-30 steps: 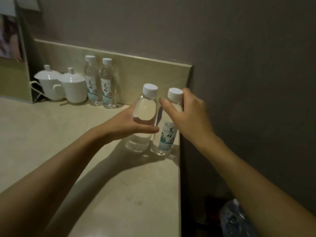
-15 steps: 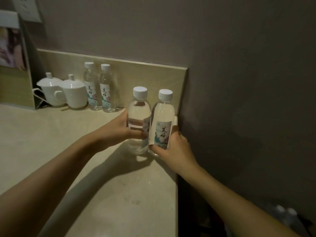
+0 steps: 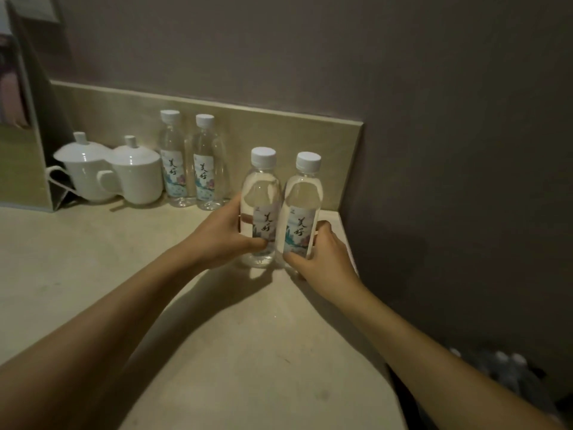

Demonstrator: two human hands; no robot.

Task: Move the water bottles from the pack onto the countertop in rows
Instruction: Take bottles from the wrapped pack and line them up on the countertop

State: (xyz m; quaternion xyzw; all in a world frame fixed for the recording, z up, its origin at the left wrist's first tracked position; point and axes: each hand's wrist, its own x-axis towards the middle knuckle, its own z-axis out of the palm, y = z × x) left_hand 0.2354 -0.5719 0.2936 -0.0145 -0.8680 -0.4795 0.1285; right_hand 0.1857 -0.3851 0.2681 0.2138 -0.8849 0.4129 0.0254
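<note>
Dim room, beige countertop (image 3: 93, 274) with a low backsplash (image 3: 279, 125) against a grey wall (image 3: 310, 41). Two hands at frame centre, each on a water bottle. Left hand (image 3: 223, 237) grips the left front bottle (image 3: 262, 193) – thumb curled across the lower label, fingers wrapped round the far side and hidden. Right hand (image 3: 322, 259) grips the right front bottle (image 3: 302, 200) low down – thumb on the near bottom edge of the label, fingertips showing round the right side. Both front bottles upright, white caps on, touching each other side by side, labels facing the camera, bases at or on the counter near its right edge; cannot tell whether they are fully resting. At 11 o'clock from this pair, well apart, two more bottles – back left bottle (image 3: 172, 159) and back right bottle (image 3: 206, 166) – stand upright just beside each other against the backsplash, untouched. At 9 o'clock of those, two white lidded cups (image 3: 108, 172) with handles, close together. Further at 9 o'clock, a standing card or frame (image 3: 21, 135) at the frame's left edge, blurred. At 4 o'clock, below the counter edge, the pack (image 3: 502, 367) shows dimly – a few pale caps visible, the rest too dark to tell. Both forearms reach in from the bottom corners.
</note>
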